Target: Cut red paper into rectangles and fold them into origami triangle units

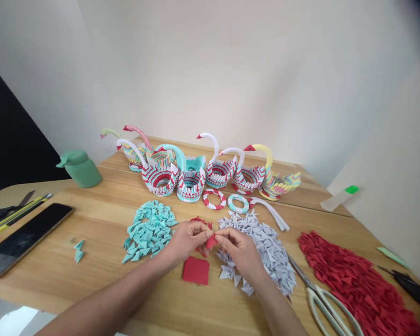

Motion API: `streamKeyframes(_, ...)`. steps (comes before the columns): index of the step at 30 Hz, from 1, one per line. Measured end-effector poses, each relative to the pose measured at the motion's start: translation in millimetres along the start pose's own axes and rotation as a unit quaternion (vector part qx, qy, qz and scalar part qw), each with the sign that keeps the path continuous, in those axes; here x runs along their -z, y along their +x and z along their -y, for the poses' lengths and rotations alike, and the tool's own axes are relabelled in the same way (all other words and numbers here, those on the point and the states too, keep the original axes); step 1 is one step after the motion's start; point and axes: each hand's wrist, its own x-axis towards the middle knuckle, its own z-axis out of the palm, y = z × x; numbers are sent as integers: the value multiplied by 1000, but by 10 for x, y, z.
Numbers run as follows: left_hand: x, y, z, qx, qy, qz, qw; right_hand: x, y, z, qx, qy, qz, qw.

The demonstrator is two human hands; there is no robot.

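Between my two hands a small piece of red paper point(212, 241) is pinched above the table. My left hand point(191, 238) grips its left side with thumb and fingers, and my right hand point(240, 247) grips its right side. Just below lies a stack of red paper rectangles point(195, 271). A few folded red pieces point(199, 219) show behind my hands, partly covered by them. To the left is a heap of turquoise folded paper triangles point(150, 228); white folded triangles point(271, 247) spread under and beyond my right hand.
Several paper swans point(192, 184) stand at the back, with two paper rings point(214, 199) and a white paper neck point(271, 212) before them. Scissors point(322, 298) and a red triangle heap point(350, 275) lie right. A phone point(28, 238) and green jug point(80, 168) are left.
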Motion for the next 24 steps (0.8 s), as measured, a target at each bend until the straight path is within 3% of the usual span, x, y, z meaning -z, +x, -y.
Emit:
streamKeyframes(8, -31, -24, -5, -11, 26, 5, 1000, 14, 10, -9, 12, -31, 22, 999)
streamKeyframes(13, -58, -48, 1, -68, 138, -21, 988, 9, -5, 4, 62, -91, 9, 994)
streamKeyframes(18, -88, -89, 9, -121, 193, 19, 974, 8, -17, -11, 69, -97, -10, 993)
streamKeyframes(24, -90, -58, 6, -39, 37, 5, 999, 62, -26, -1, 67, -42, -66, 995)
